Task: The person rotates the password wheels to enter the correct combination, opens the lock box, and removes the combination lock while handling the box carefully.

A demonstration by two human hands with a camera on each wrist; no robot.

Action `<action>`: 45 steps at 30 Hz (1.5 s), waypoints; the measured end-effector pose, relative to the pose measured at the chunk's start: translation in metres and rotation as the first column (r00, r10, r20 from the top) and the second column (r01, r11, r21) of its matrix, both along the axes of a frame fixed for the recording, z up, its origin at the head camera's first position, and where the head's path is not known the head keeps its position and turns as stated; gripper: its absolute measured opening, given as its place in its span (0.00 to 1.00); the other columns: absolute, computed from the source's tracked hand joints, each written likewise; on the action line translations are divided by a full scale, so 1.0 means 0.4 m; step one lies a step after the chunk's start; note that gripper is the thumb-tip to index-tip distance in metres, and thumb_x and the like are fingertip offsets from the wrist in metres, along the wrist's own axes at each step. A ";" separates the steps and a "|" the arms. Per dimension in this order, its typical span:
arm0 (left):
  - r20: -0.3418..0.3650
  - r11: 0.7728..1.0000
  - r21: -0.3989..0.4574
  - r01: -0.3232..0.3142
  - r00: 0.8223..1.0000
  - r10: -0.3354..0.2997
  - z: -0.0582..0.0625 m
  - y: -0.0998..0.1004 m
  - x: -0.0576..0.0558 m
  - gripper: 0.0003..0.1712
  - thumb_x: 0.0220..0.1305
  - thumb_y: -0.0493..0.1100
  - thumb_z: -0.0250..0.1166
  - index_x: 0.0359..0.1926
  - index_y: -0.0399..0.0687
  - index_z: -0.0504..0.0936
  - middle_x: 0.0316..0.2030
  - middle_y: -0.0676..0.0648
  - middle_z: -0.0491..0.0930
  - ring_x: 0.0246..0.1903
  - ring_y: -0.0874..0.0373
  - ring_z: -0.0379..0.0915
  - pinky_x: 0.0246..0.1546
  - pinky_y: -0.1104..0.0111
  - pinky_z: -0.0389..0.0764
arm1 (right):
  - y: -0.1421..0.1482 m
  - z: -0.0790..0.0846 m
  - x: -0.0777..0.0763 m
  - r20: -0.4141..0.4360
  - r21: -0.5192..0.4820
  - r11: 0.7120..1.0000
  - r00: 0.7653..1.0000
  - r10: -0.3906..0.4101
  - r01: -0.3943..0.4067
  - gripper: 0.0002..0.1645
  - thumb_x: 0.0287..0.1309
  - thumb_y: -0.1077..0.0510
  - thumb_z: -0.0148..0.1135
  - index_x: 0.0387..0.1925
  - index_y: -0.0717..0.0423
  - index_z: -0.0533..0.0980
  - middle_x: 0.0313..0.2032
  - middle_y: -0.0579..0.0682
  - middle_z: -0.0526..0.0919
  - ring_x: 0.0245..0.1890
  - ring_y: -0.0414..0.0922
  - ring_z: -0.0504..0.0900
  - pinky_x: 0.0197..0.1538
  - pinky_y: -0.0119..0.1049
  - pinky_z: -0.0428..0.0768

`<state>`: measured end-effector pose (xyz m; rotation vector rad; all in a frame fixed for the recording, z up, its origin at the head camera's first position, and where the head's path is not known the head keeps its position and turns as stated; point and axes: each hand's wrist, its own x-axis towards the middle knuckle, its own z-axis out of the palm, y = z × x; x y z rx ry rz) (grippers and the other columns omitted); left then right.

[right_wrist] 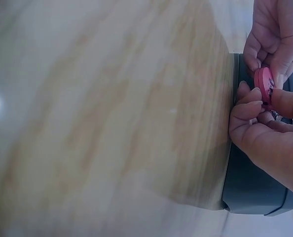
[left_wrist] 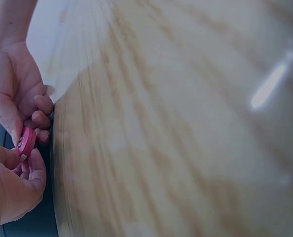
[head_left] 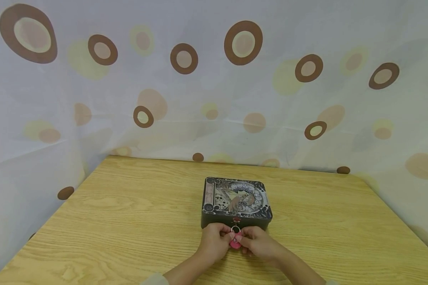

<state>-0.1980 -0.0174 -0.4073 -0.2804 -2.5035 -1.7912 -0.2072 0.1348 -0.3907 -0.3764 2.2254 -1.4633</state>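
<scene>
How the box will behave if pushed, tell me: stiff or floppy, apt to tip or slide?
The box is probably stiff, as its edges look straight and its top flat. Sitting low and broad on the table, it seems unlikely to tip or roll. It may slide, since the table looks smooth and glossy.

Seemingly a screened-off indoor spot: wood-grain table [head_left: 128, 221], circle-patterned sheeting [head_left: 214, 91] behind it.
</scene>
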 end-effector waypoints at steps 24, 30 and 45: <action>0.001 1.000 0.023 0.006 1.000 -0.006 0.002 -0.001 0.001 0.05 0.55 0.30 0.63 0.26 0.28 0.79 0.20 0.43 0.78 0.20 0.65 0.69 0.18 0.78 0.71 | -0.001 0.005 0.000 0.037 -0.008 1.000 0.999 -0.005 0.005 0.12 0.62 0.62 0.49 0.34 0.71 0.71 0.20 0.45 0.71 0.22 0.37 0.69 0.24 0.26 0.67; -0.012 1.000 0.021 0.009 1.000 -0.009 0.004 0.000 0.003 0.05 0.55 0.30 0.63 0.25 0.28 0.79 0.19 0.43 0.78 0.19 0.66 0.67 0.17 0.78 0.70 | 0.002 -0.002 -0.004 0.029 -0.013 1.000 1.000 0.011 -0.010 0.12 0.63 0.62 0.49 0.33 0.71 0.71 0.19 0.45 0.70 0.21 0.37 0.67 0.23 0.25 0.66; -0.027 1.000 0.016 0.000 1.000 0.000 0.000 0.000 0.004 0.05 0.54 0.30 0.63 0.26 0.27 0.79 0.19 0.43 0.77 0.19 0.66 0.66 0.17 0.78 0.70 | 0.009 0.000 -0.003 0.048 -0.033 0.999 0.999 -0.007 0.008 0.17 0.66 0.60 0.46 0.34 0.73 0.72 0.19 0.44 0.70 0.20 0.37 0.67 0.23 0.26 0.65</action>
